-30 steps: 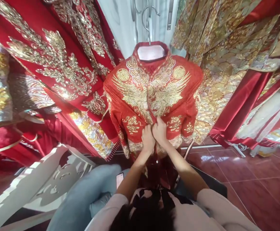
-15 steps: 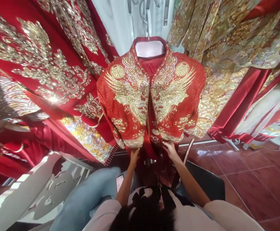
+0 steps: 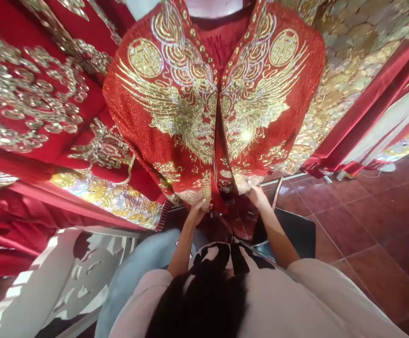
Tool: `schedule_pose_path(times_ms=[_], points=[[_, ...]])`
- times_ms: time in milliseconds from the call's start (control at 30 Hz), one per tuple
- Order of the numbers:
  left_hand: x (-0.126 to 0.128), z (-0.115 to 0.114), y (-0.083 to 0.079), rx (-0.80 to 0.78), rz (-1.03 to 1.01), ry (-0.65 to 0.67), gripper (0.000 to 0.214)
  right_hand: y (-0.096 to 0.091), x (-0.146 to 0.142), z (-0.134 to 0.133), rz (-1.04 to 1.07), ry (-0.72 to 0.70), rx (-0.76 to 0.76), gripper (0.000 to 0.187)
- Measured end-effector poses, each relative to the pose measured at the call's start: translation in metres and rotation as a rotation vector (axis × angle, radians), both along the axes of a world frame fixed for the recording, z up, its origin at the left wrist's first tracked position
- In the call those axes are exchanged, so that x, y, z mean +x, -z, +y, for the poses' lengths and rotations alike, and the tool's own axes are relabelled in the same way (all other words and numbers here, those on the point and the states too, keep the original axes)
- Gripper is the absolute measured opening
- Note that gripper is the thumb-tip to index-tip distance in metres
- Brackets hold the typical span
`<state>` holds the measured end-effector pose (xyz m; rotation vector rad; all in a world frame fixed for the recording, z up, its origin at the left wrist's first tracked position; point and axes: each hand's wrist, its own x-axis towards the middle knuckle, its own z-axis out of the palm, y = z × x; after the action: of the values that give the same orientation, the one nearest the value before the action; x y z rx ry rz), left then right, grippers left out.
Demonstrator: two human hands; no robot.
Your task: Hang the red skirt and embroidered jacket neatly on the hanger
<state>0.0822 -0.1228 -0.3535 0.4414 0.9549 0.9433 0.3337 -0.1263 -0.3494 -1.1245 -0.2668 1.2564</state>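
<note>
The left hand (image 3: 196, 213) curls its fingers (image 3: 200, 204) together over the hem of a red gold-embroidered jacket (image 3: 162, 108), hanging open at 12 o'clock. The right hand (image 3: 257, 196) touches the opposite hem, fingers together; clamped or not, I cannot tell. Gold-embroidered red robes (image 3: 25, 94) hang at 10 o'clock, red floor tiles (image 3: 362, 220) lie at 3 o'clock.

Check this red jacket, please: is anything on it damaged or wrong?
The red embroidered jacket hangs open: its front panels part down the centre, showing the red lining. No damage shows, but the left hand and right hand hide part of the hem.
</note>
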Motion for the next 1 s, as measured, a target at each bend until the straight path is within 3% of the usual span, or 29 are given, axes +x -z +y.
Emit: schedule_pose_path(times_ms=[267, 533, 1000], points=[[0.028, -0.006, -0.015, 0.044, 0.047, 0.082, 0.037, -0.020, -0.058, -0.033, 0.039, -0.022, 0.042, 0.040], [0.043, -0.009, -0.022, 0.160, 0.102, 0.068, 0.034, -0.045, -0.081, -0.038, 0.030, -0.063, 0.068, 0.033], [0.087, -0.033, -0.025, 0.157, 0.053, -0.176, 0.037, -0.049, -0.057, -0.045, 0.076, -0.214, 0.079, 0.041]])
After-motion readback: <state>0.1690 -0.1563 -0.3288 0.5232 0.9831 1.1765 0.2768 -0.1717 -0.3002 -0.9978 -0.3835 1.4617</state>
